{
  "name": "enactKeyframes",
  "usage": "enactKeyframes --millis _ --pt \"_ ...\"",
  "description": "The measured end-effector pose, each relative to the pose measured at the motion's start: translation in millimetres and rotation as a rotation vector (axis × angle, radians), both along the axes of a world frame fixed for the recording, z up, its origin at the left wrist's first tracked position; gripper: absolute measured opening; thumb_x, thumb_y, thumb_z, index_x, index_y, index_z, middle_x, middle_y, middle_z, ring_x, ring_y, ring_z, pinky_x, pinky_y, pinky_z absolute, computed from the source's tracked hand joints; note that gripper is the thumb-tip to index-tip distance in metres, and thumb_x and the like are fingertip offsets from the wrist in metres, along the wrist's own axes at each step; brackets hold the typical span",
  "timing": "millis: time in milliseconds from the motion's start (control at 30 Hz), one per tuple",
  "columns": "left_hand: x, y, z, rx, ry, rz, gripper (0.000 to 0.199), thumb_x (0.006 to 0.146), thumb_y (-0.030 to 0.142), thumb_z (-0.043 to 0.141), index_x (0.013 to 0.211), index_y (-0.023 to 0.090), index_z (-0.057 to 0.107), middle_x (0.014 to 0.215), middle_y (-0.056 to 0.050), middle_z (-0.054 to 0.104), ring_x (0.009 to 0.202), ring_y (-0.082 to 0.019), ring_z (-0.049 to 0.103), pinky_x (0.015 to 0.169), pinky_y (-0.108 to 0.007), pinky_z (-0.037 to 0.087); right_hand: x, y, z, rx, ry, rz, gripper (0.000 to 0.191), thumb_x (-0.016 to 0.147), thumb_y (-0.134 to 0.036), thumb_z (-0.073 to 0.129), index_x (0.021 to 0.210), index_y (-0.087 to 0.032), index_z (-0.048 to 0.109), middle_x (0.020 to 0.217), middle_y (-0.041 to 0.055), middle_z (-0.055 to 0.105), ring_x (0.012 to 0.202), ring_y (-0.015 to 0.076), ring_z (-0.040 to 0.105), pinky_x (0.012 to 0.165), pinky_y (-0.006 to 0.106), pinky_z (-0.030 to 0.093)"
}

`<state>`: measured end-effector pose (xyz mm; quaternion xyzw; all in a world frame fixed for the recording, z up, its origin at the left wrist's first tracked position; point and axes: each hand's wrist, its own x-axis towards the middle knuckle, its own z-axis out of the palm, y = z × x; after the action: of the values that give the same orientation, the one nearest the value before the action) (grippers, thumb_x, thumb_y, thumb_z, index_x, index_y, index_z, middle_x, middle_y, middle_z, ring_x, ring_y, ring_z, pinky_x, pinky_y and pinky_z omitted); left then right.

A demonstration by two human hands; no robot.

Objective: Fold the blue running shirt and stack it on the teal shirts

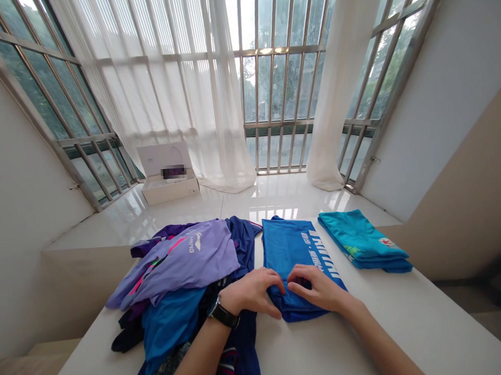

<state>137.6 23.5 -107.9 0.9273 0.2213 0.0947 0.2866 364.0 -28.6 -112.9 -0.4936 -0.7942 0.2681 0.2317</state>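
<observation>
A blue T-shirt [283, 242] with white lettering lies folded into a rectangle on the white table. My left hand [257, 292], with a black watch on its wrist, is at the shirt's near left edge; its thumb and fingers are apart. On the near part of the same shirt, my right hand [318, 288] has its thumb and index finger curled together, pinching the cloth. Left of my hands is a loose heap of clothes, with a lavender shirt [195, 261] on top and a bright blue garment [169, 320] below. A folded teal garment [359, 237] sits at the right.
The white table [337, 352] adjoins a glossy white window ledge [234, 202]. An open white box [170, 189] stands on the ledge at the left. Behind it hang sheer white curtains [163, 91] before barred windows. Walls rise on both sides.
</observation>
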Motion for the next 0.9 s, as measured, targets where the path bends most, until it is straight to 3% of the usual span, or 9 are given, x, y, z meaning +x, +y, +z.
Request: enactKeyframes --millis 67,200,333,467,567,667,733,800,900 --pt "-0.7 1.6 -1.3 0.012 0.013 -0.003 0.041 0.064 0.034 0.087 0.101 0.026 0.072 0.113 -0.002 0.066 0.104 -0.024 0.062 0.093 -0.031 0.047 2.0 1.9 -1.3 -0.014 0.009 -0.007 0.035 0.093 -0.050 0.051 0.090 -0.022 0.072 0.085 0.0028 0.066 0.074 0.0160 0.059 0.068 0.028 0.044" --pt "3.1 2.0 -6.9 0.046 -0.056 0.040 0.013 0.075 0.020 0.074 0.087 0.024 0.072 0.103 0.000 0.069 0.096 -0.019 0.064 0.087 -0.025 0.047 4.1 2.0 -1.7 -0.024 0.015 0.001 0.037 0.093 -0.052 0.050 0.090 -0.021 0.071 0.084 0.0032 0.066 0.074 0.0163 0.058 0.068 0.028 0.044" --pt "12.1 -1.2 -12.9 0.048 -0.182 0.274 0.012 0.086 0.020 0.060 0.096 0.023 0.065 0.089 0.001 0.070 0.082 -0.016 0.066 0.073 -0.023 0.048 2.3 1.2 -5.1 0.009 0.000 0.028 0.037 0.083 -0.056 0.065 0.098 -0.022 0.068 0.094 0.0041 0.066 0.087 0.0203 0.059 0.078 0.031 0.045" --pt "20.4 -8.8 -5.9 0.230 -0.291 0.414 0.013 0.092 0.020 0.053 0.102 0.022 0.061 0.101 -0.003 0.068 0.091 -0.018 0.065 0.081 -0.027 0.048 3.4 8.3 -17.2 0.023 0.041 -0.033 0.034 0.089 -0.050 0.055 0.075 -0.020 0.062 0.077 0.0008 0.061 0.072 0.0167 0.054 0.068 0.029 0.042" --pt "22.8 -17.1 4.6 0.350 -0.312 0.334 0.011 0.091 0.028 0.060 0.098 0.021 0.060 0.100 -0.004 0.066 0.094 -0.020 0.062 0.085 -0.031 0.046 7.5 15.2 -25.8 0.016 0.079 -0.115 0.038 0.094 -0.046 0.045 0.068 -0.020 0.054 0.066 -0.0023 0.055 0.063 0.0139 0.048 0.061 0.028 0.037" --pt "25.2 -26.2 6.2 0.330 -0.177 0.075 0.033 0.081 0.051 0.072 0.095 0.023 0.062 0.092 -0.001 0.067 0.086 -0.020 0.063 0.077 -0.029 0.047 11.0 19.1 -29.9 0.028 0.099 -0.183 0.039 0.094 -0.048 0.043 0.066 -0.021 0.049 0.063 -0.0033 0.053 0.062 0.0134 0.045 0.059 0.027 0.035" --pt "27.9 -31.6 0.9 0.342 -0.067 -0.031 0.043 0.074 0.058 0.075 0.097 0.024 0.064 0.093 -0.001 0.067 0.086 -0.021 0.063 0.074 -0.030 0.047 12.1 19.9 -30.6 0.039 0.107 -0.216 0.041 0.094 -0.049 0.043 0.064 -0.021 0.045 0.062 -0.0037 0.051 0.061 0.0130 0.043 0.058 0.028 0.034" --pt "30.7 -35.5 -5.8 0.374 0.022 -0.036 0.039 0.075 0.055 0.075 0.095 0.024 0.065 0.094 -0.002 0.067 0.087 -0.023 0.063 0.074 -0.032 0.048 12.1 19.9 -30.0 0.051 0.111 -0.232 0.041 0.093 -0.050 0.044 0.063 -0.022 0.042 0.061 -0.0039 0.049 0.061 0.0130 0.042 0.058 0.028 0.033" --pt "32.9 -37.7 -12.0 0.385 0.098 0.009 0.015 0.082 0.037 0.067 0.087 0.023 0.066 0.091 -0.002 0.068 0.084 -0.022 0.064 0.071 -0.030 0.048 11.1 18.4 -26.5 0.070 0.110 -0.238 0.040 0.093 -0.049 0.044 0.063 -0.022 0.041 0.061 -0.0039 0.047 0.061 0.0136 0.042 0.059 0.029 0.033"
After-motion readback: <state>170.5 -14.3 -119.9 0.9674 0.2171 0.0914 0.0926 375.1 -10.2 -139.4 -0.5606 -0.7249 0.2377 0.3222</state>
